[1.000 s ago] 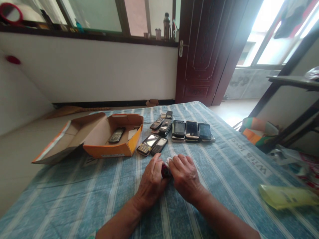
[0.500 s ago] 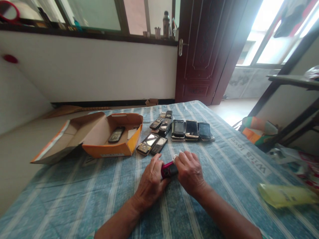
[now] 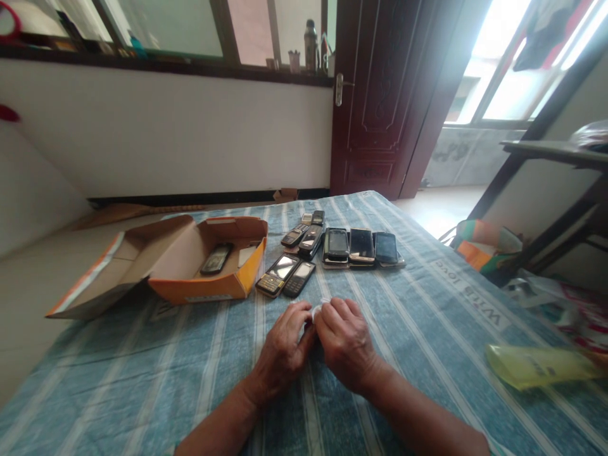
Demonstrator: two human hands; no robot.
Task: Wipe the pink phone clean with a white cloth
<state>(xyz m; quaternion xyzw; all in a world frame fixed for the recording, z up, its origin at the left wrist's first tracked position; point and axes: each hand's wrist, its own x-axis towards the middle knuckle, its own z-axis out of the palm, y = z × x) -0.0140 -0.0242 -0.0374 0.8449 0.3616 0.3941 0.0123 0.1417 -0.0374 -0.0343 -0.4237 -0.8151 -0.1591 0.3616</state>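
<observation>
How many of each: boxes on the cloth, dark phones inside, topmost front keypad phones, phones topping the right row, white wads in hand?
Orange box: 1
Dark phone inside: 1
Topmost front keypad phones: 2
Phones topping the right row: 3
White wad in the right hand: 1
Total: 8

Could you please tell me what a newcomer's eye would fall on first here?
Probably the left hand and right hand, close together at lower centre, with some white material at the right one's fingertips. Just beyond them lie grouped phones, and farther left sits an open orange box with one phone inside.
</observation>
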